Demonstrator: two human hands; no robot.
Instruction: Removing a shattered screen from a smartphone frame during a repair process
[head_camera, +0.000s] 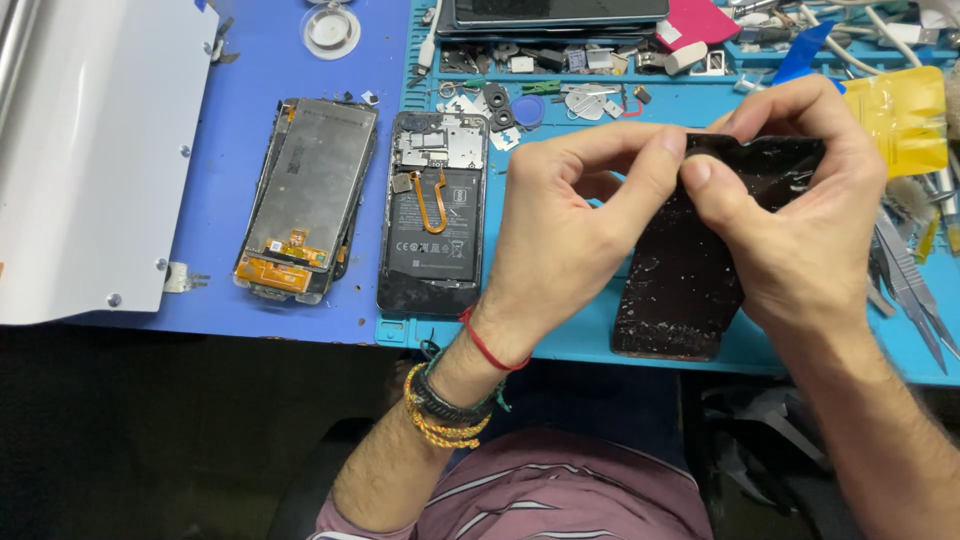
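Both hands hold a black, cracked phone panel (680, 290) above the blue work mat (570, 345). My left hand (570, 215) pinches its upper left corner between thumb and forefinger. My right hand (800, 200) grips its top edge, thumb pressed beside the left thumb. The panel's lower end rests near the mat's front edge. To the left lies an opened phone body (433, 212) with battery, orange flex cable and metal shields showing. Further left lies a detached display assembly (305, 200), back side up.
A white metal sheet (90, 150) covers the table's left. Small parts, screws and shields (560, 95) litter the mat's far tray. A round clear disc (331, 30), a dark device (550, 15), a yellow pouch (910, 120) and tweezers (915, 290) lie around. The table edge is close.
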